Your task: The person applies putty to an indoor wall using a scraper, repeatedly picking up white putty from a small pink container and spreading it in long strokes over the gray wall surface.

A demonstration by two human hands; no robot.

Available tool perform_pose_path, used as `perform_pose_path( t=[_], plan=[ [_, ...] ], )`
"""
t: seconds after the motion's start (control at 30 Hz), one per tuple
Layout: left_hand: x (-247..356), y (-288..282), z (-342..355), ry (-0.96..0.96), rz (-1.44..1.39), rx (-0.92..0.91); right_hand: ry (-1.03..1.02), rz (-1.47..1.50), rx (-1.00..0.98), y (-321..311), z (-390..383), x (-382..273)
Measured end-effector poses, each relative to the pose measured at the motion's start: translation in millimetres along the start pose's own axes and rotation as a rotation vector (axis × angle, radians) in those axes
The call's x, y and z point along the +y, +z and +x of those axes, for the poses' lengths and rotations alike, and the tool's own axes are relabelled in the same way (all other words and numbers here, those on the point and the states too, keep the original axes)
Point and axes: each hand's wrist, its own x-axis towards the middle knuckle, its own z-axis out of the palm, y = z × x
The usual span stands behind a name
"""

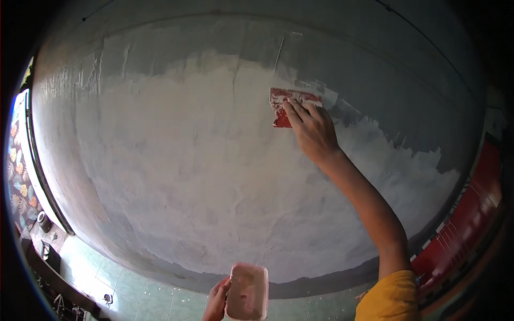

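Note:
My right hand (316, 131) grips a red flat spreader (282, 117), smeared with pale filler, against the wall (176, 144) a little right of its middle. Pale coating covers much of the wall, with darker grey around its upper and right parts. Fresh streaks show beside and above the spreader. My left hand (217, 297) holds a pinkish rectangular plastic tub (246, 281) by its left side at the bottom of the view; its inside is coated with pinkish-beige residue.
A pale tiled floor (128, 286) runs along the wall's foot. At the left are a floral-patterned surface (19, 176), a dark pot-like object (44, 220) and dark furniture (35, 267). A red panel or object (471, 203) stands along the right. A dark cable crosses the upper right wall.

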Motion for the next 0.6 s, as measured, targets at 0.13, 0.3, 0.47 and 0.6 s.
perform_pose_path(
  t=[0.13, 0.3, 0.47, 0.6],
  plan=[
    [18, -14, -10, -0.018, -0.037, -0.01, 0.182, 0.142, -0.033, -40, 64, 10],
    [9, -32, -1, 0.027, 0.027, -0.041, 0.12, 0.016, 0.022, -6, 119, 72],
    [15, -46, -14, -0.018, 0.004, -0.017, -0.006, -0.068, -0.059, 5, 31, -14],
    [32, -49, -18, -0.082, 0.044, 0.007, 0.214, 0.028, -0.25, -42, 67, 7]
  ],
)
